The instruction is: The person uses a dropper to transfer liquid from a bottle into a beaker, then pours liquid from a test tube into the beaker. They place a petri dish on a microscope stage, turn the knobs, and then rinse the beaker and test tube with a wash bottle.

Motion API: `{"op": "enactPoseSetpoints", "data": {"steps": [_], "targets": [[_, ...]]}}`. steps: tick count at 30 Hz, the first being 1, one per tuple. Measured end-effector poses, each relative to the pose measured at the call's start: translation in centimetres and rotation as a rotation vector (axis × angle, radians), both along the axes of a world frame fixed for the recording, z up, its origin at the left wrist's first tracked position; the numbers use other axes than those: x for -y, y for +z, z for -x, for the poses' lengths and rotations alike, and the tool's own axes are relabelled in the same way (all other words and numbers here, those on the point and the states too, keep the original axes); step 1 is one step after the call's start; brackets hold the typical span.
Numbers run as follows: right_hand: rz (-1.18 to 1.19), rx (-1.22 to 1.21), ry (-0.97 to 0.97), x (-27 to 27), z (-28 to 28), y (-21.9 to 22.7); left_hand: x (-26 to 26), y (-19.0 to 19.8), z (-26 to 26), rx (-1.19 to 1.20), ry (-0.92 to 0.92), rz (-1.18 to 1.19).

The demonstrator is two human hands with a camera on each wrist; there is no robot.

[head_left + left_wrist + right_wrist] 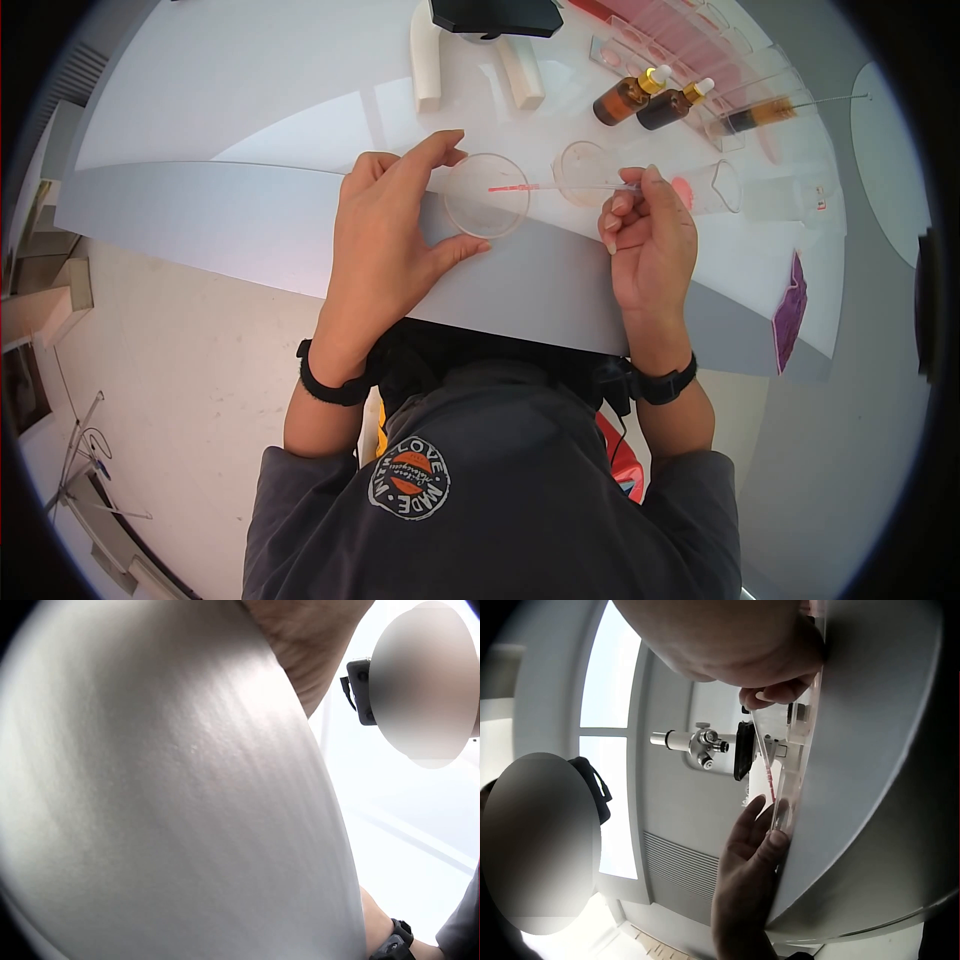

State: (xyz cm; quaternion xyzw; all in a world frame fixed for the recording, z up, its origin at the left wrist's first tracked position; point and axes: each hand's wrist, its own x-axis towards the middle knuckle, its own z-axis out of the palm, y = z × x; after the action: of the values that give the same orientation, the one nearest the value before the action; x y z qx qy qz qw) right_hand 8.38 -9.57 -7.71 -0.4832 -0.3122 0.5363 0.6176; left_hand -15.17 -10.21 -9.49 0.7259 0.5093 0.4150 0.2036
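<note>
Pipette (560, 186), thin and clear with a streak of red liquid near its tip, lies almost level across the head view, its tip over a clear round dish (487, 213); whether the tip touches the dish I cannot tell. Its other end is pinched between the thumb and fingers of the right hand (650, 240), the remaining fingers curled in towards the palm. On the dish's other side, the left hand (388, 220) is spread wide, gripping the rim between thumb and forefinger. Just beyond, a second round dish (583, 160) sits on the desk (250, 130), the pipette passing across it in the head view. Close to the right hand is a clear vessel (712, 188) with pink at its base, and beside that another clear vessel (780, 201). Farther back are two brown dropper bottles (621, 101) with gold collars, a clear rack (690, 50) and a microscope (426, 65). Something purple (791, 315) lies near the desk's right end.
</note>
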Motion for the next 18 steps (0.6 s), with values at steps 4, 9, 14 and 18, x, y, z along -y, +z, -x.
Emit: {"op": "enactPoseSetpoints", "data": {"steps": [4, 9, 14, 18], "targets": [[-0.008, -0.006, 0.002, 0.12, 0.17, 0.15, 0.13, -0.02, -0.01, 0.0, 0.005, 0.002], [-0.006, -0.021, 0.001, 0.1, 0.19, 0.23, 0.13, -0.01, -0.01, 0.004, 0.003, -0.004], [-0.014, -0.007, 0.001, 0.1, 0.17, 0.17, 0.1, -0.06, -0.04, -0.002, 0.006, -0.004], [-0.021, -0.008, 0.003, 0.01, 0.17, 0.13, 0.01, -0.04, -0.05, -0.001, 0.005, -0.004]]}}
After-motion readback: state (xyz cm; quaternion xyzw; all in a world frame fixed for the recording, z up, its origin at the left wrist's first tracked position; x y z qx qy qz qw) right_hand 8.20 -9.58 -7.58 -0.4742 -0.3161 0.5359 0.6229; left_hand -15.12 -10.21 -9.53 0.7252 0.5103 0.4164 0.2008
